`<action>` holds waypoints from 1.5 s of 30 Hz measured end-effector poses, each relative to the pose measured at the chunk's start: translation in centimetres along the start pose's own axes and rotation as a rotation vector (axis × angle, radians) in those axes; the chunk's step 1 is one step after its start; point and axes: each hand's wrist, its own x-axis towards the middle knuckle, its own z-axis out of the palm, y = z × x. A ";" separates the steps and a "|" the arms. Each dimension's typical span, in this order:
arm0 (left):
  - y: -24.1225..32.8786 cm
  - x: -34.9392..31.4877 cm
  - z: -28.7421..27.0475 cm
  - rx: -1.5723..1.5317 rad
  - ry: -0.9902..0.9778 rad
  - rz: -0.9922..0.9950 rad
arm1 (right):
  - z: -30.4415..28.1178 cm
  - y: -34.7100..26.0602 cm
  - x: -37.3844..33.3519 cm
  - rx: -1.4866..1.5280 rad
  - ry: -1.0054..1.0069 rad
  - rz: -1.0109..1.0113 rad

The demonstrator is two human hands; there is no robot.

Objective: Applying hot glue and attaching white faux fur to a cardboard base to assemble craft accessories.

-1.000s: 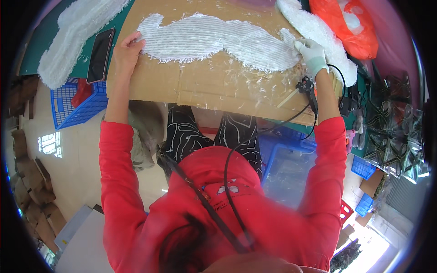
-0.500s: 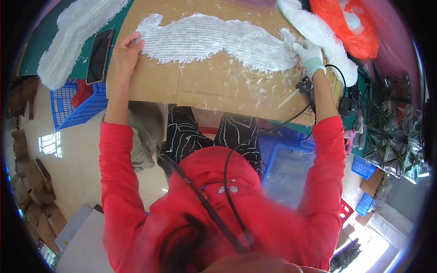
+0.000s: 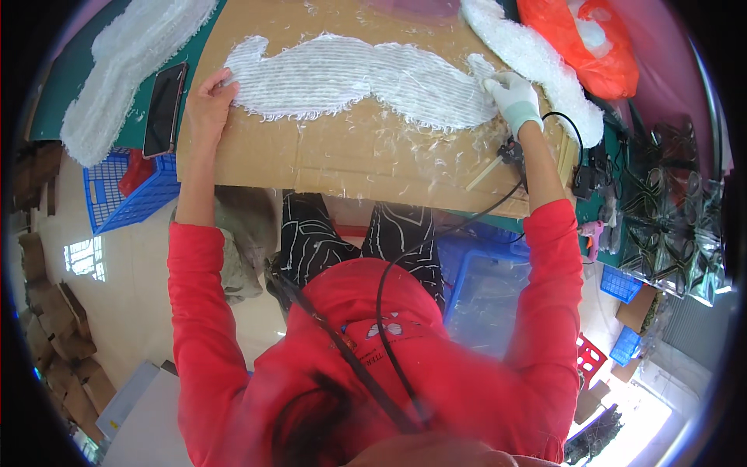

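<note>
A white moustache-shaped piece of striped, fringed plush fabric lies spread flat on the cardboard sheet. My bare left hand is at its left end, thumb and fingertips closed on the edge. At the opposite end, my right hand, in a white glove, pinches the fabric's tip. Its fingertips are partly hidden by the glove's back. Loose white fibres are scattered over the cardboard, mostly below the fabric's right half.
White fluffy pieces lie at far left and far right. A phone is beside my left hand. An orange-red plastic bag, a black cable and a pink glue gun are on the right. A blue basket stands lower left.
The whole view has shifted slightly, with the table scene a little lower and further left. Both hands stay at the fabric's two ends, and the fabric lies much as before.
</note>
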 end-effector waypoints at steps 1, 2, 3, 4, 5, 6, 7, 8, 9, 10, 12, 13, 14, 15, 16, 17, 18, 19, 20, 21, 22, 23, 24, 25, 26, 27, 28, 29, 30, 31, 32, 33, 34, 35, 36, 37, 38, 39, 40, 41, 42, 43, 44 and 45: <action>0.1 -0.1 -0.1 0.031 0.002 -0.001 | -0.3 -0.4 -0.2 0.033 -0.057 0.048; 0.0 -0.1 -0.2 0.029 0.002 0.001 | -0.3 -0.4 -0.2 0.032 -0.054 0.048; -0.1 -0.1 -0.2 0.018 0.010 0.026 | -0.2 -0.4 -0.1 -0.005 -0.044 0.043; -0.1 -0.1 -0.2 0.006 0.019 0.051 | -0.2 -0.5 -0.2 -0.044 -0.034 0.038; 0.0 -0.2 -0.2 0.004 0.018 0.052 | -0.3 -0.7 -0.3 -0.045 -0.032 0.039; 0.1 -0.2 -0.1 -0.009 0.015 0.058 | -0.5 -0.8 -0.5 -0.041 -0.038 0.039; 0.2 -0.3 0.0 -0.021 0.012 0.064 | -0.6 -0.9 -0.6 -0.036 -0.045 0.039; 0.2 -0.2 0.0 -0.023 0.011 0.065 | -0.5 -0.8 -0.6 -0.037 -0.043 0.041; 0.2 -0.2 0.0 -0.021 0.007 0.061 | -0.4 -0.7 -0.6 -0.073 -0.013 0.027; 0.1 -0.2 0.0 -0.019 0.005 0.056 | -0.3 -0.9 -0.7 -0.108 0.016 0.011; -0.3 0.0 -0.1 -0.038 0.001 0.059 | -0.6 -1.5 -1.0 -0.147 0.001 0.026; -0.6 0.0 -0.2 -0.057 -0.002 0.062 | -0.7 -1.9 -1.2 -0.185 -0.014 0.039; -0.8 0.1 -0.3 -0.056 -0.001 0.062 | -0.8 -2.1 -1.4 -0.185 -0.014 0.038; -1.0 0.2 -0.3 -0.051 -0.003 0.066 | -0.8 -2.3 -1.5 -0.219 -0.012 0.030; -1.0 0.3 -0.2 -0.048 -0.008 0.072 | -0.9 -2.4 -1.6 -0.254 -0.007 0.025; -0.9 0.2 -0.1 -0.049 -0.009 0.073 | -0.9 -2.4 -1.6 -0.255 -0.005 0.026; -0.7 0.2 0.0 -0.061 -0.009 0.068 | -0.9 -2.3 -1.6 -0.278 0.001 0.026; -0.6 0.1 0.0 -0.071 -0.008 0.062 | -0.8 -2.3 -1.6 -0.300 0.007 0.025; -0.6 0.1 0.0 -0.071 -0.008 0.062 | -0.8 -2.5 -1.6 -0.300 0.007 0.025; -0.6 0.2 0.0 -0.057 -0.008 0.065 | -0.7 -2.7 -1.6 -0.355 -0.002 0.038; -0.5 0.2 0.0 -0.044 -0.007 0.069 | -0.7 -2.8 -1.6 -0.410 -0.010 0.050; -0.4 0.2 0.1 -0.045 -0.007 0.069 | -0.7 -2.8 -1.6 -0.411 -0.010 0.050; -0.2 0.1 0.2 -0.032 0.000 0.056 | -0.6 -2.8 -1.6 -0.448 0.013 0.044; 0.0 -0.1 0.1 -0.015 0.013 0.042 | -0.3 -2.9 -1.5 -0.485 0.034 0.032; 0.0 -0.2 0.0 -0.013 0.022 0.040 | 0.0 -2.9 -1.5 -0.483 0.033 0.023; 0.0 -0.2 -0.2 0.021 0.036 0.063 | 0.3 -2.9 -1.5 -0.484 0.061 -0.044; 0.2 -0.3 -0.5 0.055 0.056 0.085 | 0.6 -3.0 -1.6 -0.482 0.090 -0.117; 0.3 -0.4 -0.7 0.065 0.082 0.083 | 1.0 -2.6 -1.3 -0.474 0.087 -0.144; 0.6 -0.6 -0.4 0.181 0.061 0.160 | 1.1 -1.7 -0.9 -0.504 0.103 -0.177; 1.0 -0.6 0.0 0.301 0.040 0.236 | 1.1 -1.3 -0.6 -0.531 0.122 -0.210; 1.3 -0.9 0.1 0.368 0.076 0.258 | 0.9 -2.6 -1.2 -0.550 0.104 -0.166; -0.3 -0.2 -0.3 0.305 0.055 0.264 | 0.3 -4.0 -2.1 -0.570 0.090 -0.128; 2.1 -1.1 0.8 0.386 0.054 0.198 | 0.0 -3.3 -2.0 -0.595 0.088 -0.093; 2.5 -1.4 0.7 0.384 0.088 0.214 | -0.2 -3.4 -1.9 -0.613 0.085 -0.073; 2.0 -1.4 0.2 0.398 0.119 0.207 | 0.0 -3.7 -1.9 -0.603 0.083 -0.106; 1.7 -1.4 0.3 0.310 0.089 0.218 | 0.0 -3.6 -2.0 -0.615 0.092 -0.086; 1.4 -1.3 0.2 0.220 0.059 0.230 | 0.0 -3.6 -2.0 -0.629 0.102 -0.063; 1.1 -1.3 0.1 0.246 0.082 0.222 | 0.1 -3.7 -1.9 -0.631 0.104 -0.077; 1.1 -1.2 0.2 0.242 0.087 0.221 | 0.1 -3.6 -1.9 -0.595 0.102 -0.079; 1.0 -1.1 0.2 0.261 0.089 0.248 | 0.1 -3.5 -1.9 -0.559 0.100 -0.080; 0.9 -1.1 0.3 0.279 0.090 0.276 | 0.0 -3.1 -1.8 -0.564 0.103 -0.083; 0.9 -1.1 0.3 0.277 0.094 0.273 | 0.1 -2.7 -1.7 -0.528 0.112 -0.093; 0.9 -1.1 0.4 0.300 0.103 0.295 | 0.0 -2.5 -1.6 -0.492 0.120 -0.103; 1.0 -1.1 0.4 0.324 0.111 0.317 | -0.1 -2.4 -1.5 -0.495 0.121 -0.106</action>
